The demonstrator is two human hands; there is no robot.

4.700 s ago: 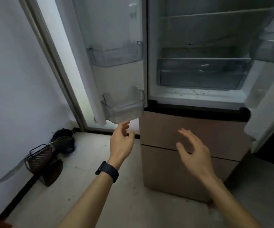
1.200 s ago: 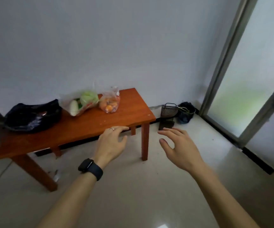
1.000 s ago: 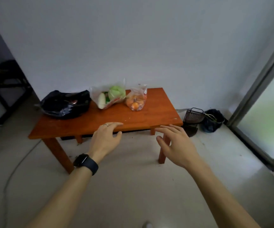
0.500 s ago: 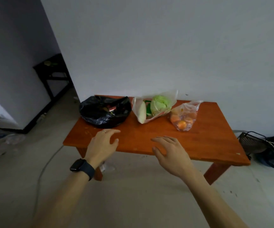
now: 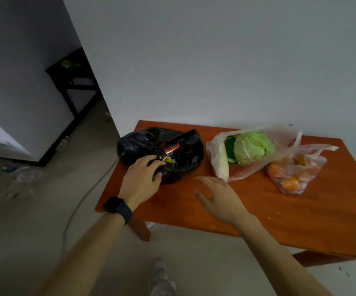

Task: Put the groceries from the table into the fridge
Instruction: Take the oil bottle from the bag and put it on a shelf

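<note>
At the bench's (image 5: 279,221) left end: black bag (image 5: 181,154), glossy crinkled plastic, slumped low, mouth gaping upward, bits of red and yellow showing inside. Rests the left grip (image 5: 141,178) right on its near-left flank, fingers (image 5: 149,162) spread fairly flat over the plastic, thumb (image 5: 157,177) tucked against the side, nothing pinched yet. Hangs the right grip (image 5: 217,195) loose and spread just above the wood, between black bag and clear bag (image 5: 283,142), touching neither. Black bag's long axis running left to right along the bench, ahead of the left grip, ahead and left of the right one. Left nearer, so probably a gather from that side, right coming in for the far end. Further right: pale green cabbage (image 5: 252,148), round and leafy, beside a long white radish (image 5: 223,165) in that thin filmy clear bag; then a small bag of oranges (image 5: 294,178) snug against it. Soft sacks all, likely to sag and spill if lifted by one corner.
</note>
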